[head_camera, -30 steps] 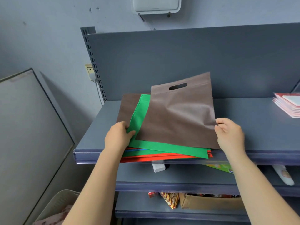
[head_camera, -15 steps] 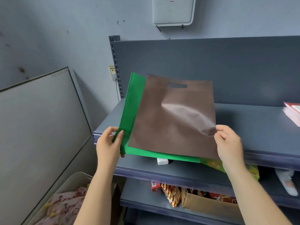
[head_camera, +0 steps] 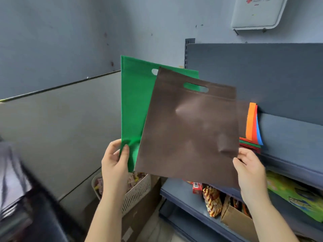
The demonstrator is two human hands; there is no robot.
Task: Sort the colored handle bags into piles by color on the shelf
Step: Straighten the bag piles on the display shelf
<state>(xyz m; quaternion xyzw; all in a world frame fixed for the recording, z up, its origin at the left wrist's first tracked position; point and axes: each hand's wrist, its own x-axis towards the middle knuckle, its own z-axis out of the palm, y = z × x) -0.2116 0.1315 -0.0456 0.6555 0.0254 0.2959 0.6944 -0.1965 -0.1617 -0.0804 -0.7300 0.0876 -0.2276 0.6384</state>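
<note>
1. Your left hand (head_camera: 114,160) pinches the lower left edge of the green bag (head_camera: 134,109), thumb on the front face, fingers behind.
2. Your right hand (head_camera: 250,169) grips the lower right corner of the brown bag (head_camera: 188,130), thumb on the front.
3. Both bags are held upright in the air, left of the shelf (head_camera: 288,133), the brown one overlapping the front of the green one; green shows through the brown bag's handle slot.
4. The remaining pile of bags (head_camera: 251,137) lies on the shelf just behind the brown bag's right edge, with orange, red and blue edges curling up against the back panel (head_camera: 262,75).
5. Below your hands sit a white slatted basket (head_camera: 138,191) and a cardboard box (head_camera: 139,215) on the floor.
6. The lower shelves hold snack packets (head_camera: 212,200), a brown carton (head_camera: 236,220) and a green printed box (head_camera: 293,198), close under your right wrist.
7. A grey board (head_camera: 61,128) leans at the left; open air lies between it and the bags.
8. A blurred dark object (head_camera: 26,206) fills the lower left corner.
9. The shelf surface to the right of the pile shows bare grey.
</note>
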